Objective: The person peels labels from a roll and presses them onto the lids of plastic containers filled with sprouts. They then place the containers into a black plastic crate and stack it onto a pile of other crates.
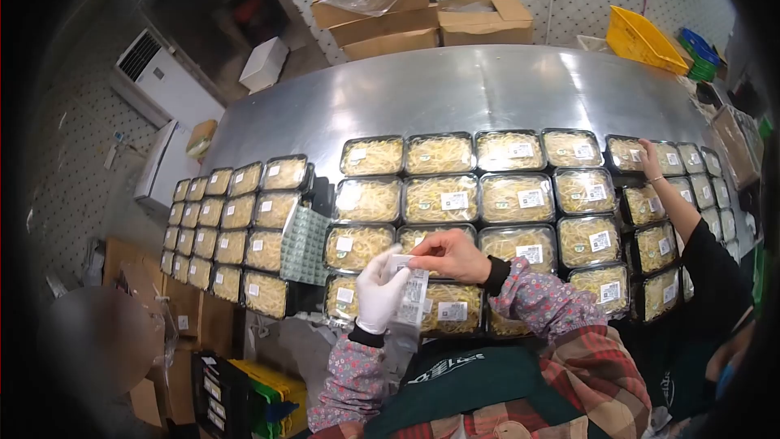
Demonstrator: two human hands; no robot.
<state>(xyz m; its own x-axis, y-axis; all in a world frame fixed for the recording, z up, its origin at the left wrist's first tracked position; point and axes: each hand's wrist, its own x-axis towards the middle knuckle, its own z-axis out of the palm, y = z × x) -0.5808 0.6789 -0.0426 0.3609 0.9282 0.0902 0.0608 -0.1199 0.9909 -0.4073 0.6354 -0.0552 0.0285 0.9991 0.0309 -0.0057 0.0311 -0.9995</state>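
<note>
My left hand (pixel 382 290), in a white glove, is closed on a strip of white printed labels (pixel 411 297) that hangs down in front of the apron. My right hand (pixel 449 255), bare, pinches the top end of the same strip, close beside the left fingers. Beneath and around both hands lie black trays of bean sprouts (pixel 439 197) in rows, many with a white label on the film. A sheet of green stickers (pixel 306 245) rests on trays left of my hands.
The steel table (pixel 325 114) extends beyond the trays. At the right, a co-worker's hand (pixel 649 160) touches a tray. Cardboard boxes (pixel 487 23) and a yellow crate (pixel 644 39) stand past the far edge. A yellow-green crate (pixel 280 394) and cartons are at lower left.
</note>
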